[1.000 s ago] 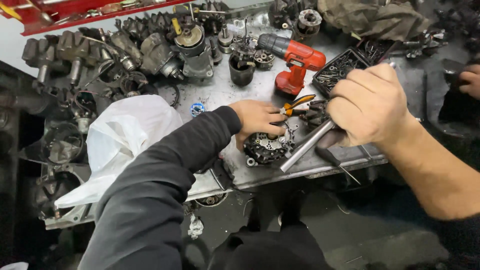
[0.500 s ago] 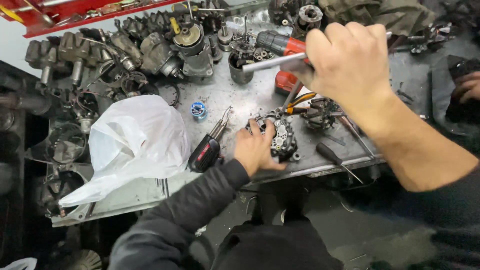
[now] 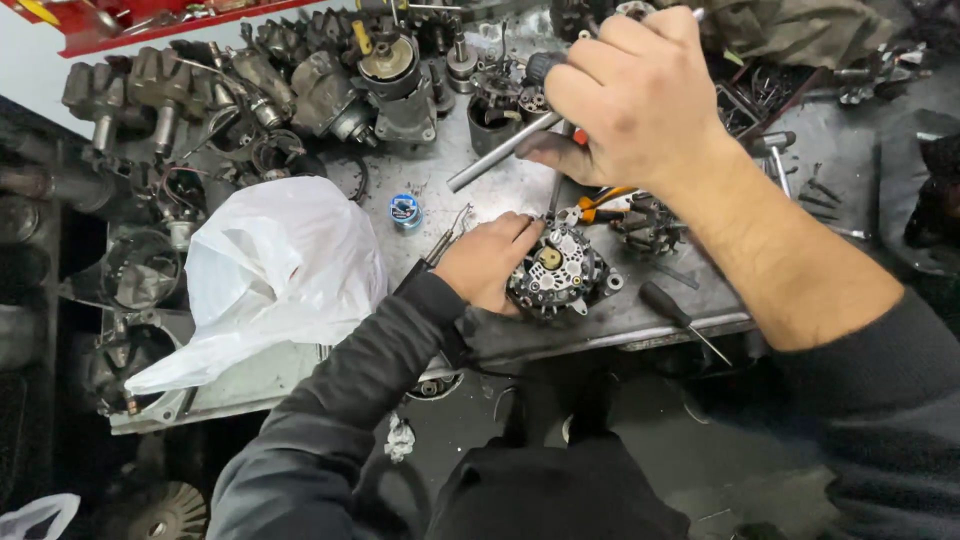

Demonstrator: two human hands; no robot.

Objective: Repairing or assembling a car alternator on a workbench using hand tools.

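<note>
Fingers of the left hand (image 3: 487, 262) press flat against the alternator (image 3: 556, 272) on the bench (image 3: 640, 318), while the right hand (image 3: 640, 95), fingers curled, grips a metal rod (image 3: 500, 152) raised above it, seemingly mid-strike.

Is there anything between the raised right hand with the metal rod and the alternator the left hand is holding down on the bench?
Nothing visible. The right hand holds the metal rod above the bench, and the space down to the alternator is open. The left hand rests on the alternator's left edge, and orange-handled pliers lie just behind it, off to the side.
</note>
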